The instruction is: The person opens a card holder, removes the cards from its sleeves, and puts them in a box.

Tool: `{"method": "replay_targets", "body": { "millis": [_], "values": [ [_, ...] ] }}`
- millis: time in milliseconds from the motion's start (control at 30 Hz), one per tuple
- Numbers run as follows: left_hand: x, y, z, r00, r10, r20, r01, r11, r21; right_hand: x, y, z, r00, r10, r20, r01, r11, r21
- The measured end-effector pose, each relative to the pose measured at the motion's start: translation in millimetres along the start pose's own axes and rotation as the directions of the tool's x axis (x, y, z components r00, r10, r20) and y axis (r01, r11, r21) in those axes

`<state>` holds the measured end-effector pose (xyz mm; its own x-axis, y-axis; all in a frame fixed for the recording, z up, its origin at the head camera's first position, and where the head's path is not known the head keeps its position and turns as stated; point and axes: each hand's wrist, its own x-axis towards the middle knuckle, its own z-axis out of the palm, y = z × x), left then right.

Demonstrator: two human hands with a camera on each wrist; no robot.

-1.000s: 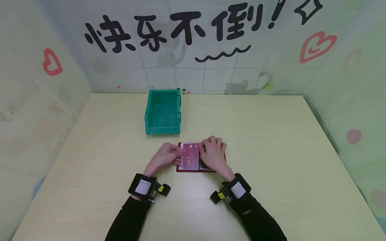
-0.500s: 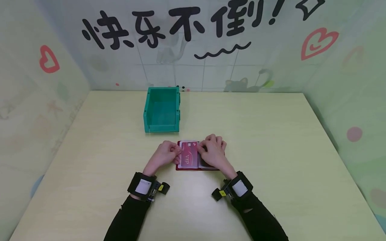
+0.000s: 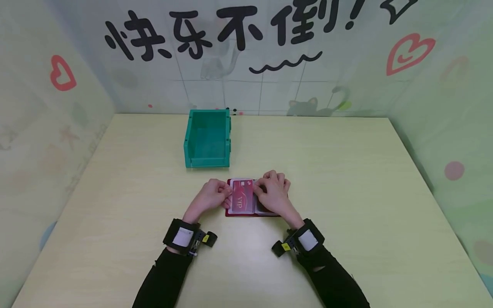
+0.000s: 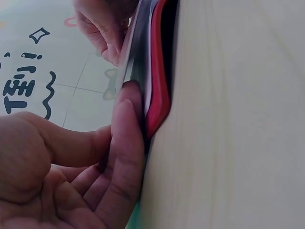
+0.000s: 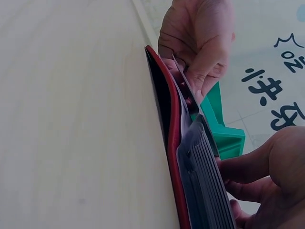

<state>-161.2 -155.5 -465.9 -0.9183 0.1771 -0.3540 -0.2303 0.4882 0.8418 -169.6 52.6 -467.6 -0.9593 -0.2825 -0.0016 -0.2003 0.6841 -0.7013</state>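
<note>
A red card holder [image 3: 254, 215] lies spread on the table in the head view, its clear sleeves facing up. On its left half a pink card [image 3: 242, 202] marked VIP shows upright. My left hand [image 3: 209, 197] pinches the left edge of the sleeve page between thumb and fingers; in the left wrist view that page stands a little off the red cover [image 4: 159, 71]. With bent fingers my right hand [image 3: 274, 194] pinches the card's right edge near the fold and hides much of the right half. A stack of sleeves [image 5: 205, 176] appears beneath it in the right wrist view.
Behind the card holder, slightly left, stands a teal open-front bin [image 3: 208, 141] on the pale wooden table [image 3: 346, 171]. Printed cloth walls [image 3: 250, 94] close off the back and both sides.
The card has slid slightly left within the holder, with my right fingers following it. My left hand keeps its pinch. The whole head view has shifted a little.
</note>
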Motion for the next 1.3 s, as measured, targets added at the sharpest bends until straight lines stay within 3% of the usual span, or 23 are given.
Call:
{"method": "replay_targets", "body": {
  "millis": [267, 533, 900, 1300],
  "values": [
    [-0.9, 1.5, -0.1, 1.0, -0.006, 0.015, 0.006, 0.999, -0.032, 2.1, 6.6, -4.4, 0.998, -0.01, 0.069, 0.009, 1.0, 0.017],
    [0.4, -1.0, 0.1, 1.0, -0.018, -0.002, 0.018, 1.0, -0.007, -2.2, 7.1, -9.3, 0.989, -0.012, 0.149, 0.005, 0.999, 0.052],
    [-0.8, 0.6, -0.9, 1.0, -0.011, 0.01, 0.012, 0.999, -0.036, -12.3, 3.4, -8.5, 0.991, -0.012, 0.131, 0.003, 0.997, 0.072],
    [-0.2, -0.1, -0.7, 1.0, -0.029, 0.006, 0.029, 0.999, -0.031, -20.8, -1.7, -2.8, 0.999, -0.006, 0.045, 0.003, 0.998, 0.057]
  ]
}}
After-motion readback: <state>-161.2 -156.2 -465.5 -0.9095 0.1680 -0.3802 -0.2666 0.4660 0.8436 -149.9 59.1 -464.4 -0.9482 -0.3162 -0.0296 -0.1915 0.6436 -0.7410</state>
